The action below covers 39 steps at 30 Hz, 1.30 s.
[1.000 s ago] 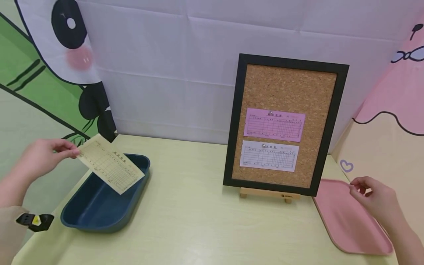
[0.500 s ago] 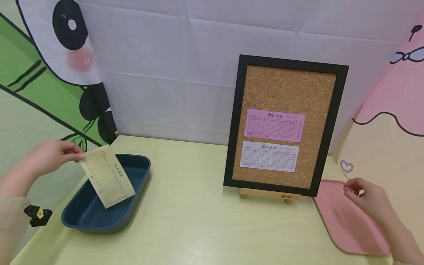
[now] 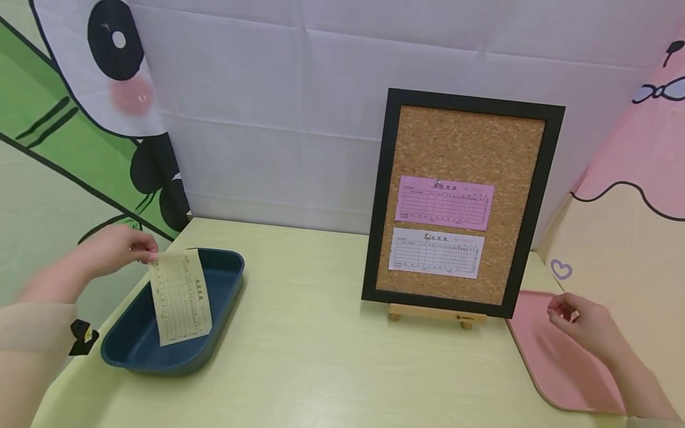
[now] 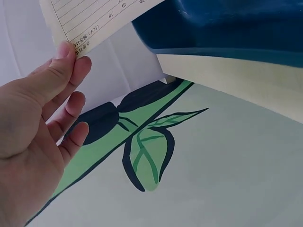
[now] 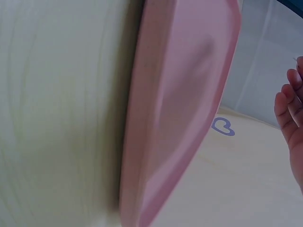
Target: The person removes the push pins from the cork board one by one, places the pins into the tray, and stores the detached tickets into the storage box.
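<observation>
My left hand [image 3: 120,249] pinches one corner of a yellow receipt slip [image 3: 182,297] between thumb and index finger. The slip hangs down over the blue basin [image 3: 227,258], its printed lines running lengthwise. In the left wrist view the thumb presses the slip's corner [image 4: 90,28], the other fingers loosely bent. My right hand [image 3: 583,324] hovers over the pink tray [image 3: 551,368], thumb and index finger pinched together. In the right wrist view a thin pin [image 5: 295,59] pokes out at those fingertips; most of it is hidden.
A black-framed cork board [image 3: 471,142] leans on a small wooden easel [image 3: 436,312]. Pinned on it are a pink slip [image 3: 444,202] and, below, a white slip [image 3: 436,252]. Behind the pale table [image 3: 299,333] hangs a printed cloth backdrop [image 3: 257,119].
My left hand has moved right and slightly down, and the yellow slip has swung from slanted to nearly upright above the basin. My right hand has drifted left over the tray, still pinched.
</observation>
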{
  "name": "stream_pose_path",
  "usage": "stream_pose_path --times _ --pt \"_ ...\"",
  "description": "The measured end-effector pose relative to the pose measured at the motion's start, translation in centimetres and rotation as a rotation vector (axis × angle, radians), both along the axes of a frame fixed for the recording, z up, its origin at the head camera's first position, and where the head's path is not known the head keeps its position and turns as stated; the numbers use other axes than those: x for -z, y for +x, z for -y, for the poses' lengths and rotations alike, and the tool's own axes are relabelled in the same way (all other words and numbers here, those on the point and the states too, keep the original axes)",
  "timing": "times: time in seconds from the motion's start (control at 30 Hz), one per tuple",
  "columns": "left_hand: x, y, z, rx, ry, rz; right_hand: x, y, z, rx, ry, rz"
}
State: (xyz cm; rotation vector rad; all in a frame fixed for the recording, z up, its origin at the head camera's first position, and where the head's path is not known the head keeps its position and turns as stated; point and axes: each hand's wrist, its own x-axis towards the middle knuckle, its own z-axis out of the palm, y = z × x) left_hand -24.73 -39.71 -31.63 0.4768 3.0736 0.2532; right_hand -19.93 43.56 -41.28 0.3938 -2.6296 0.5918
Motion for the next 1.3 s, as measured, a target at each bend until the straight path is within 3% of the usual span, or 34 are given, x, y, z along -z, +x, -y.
stream_pose_path --times 0.23,0.6,0.97,1.3 --pt "1.0 -0.9 -1.5 0.076 -0.015 -0.007 1.3 -0.4 -0.3 -0.055 -0.001 0.014" --pt "3.4 -1.9 -2.9 0.099 -0.027 0.003 2.8 -0.8 -0.4 -0.105 0.002 0.082" --pt "5.8 -3.0 -3.6 0.157 -0.051 -0.045 4.5 -1.7 -1.2 -0.063 0.074 0.145" --pt "7.1 -4.0 -3.9 0.157 -0.049 -0.032 5.0 -2.3 -1.5 -0.077 0.095 0.144"
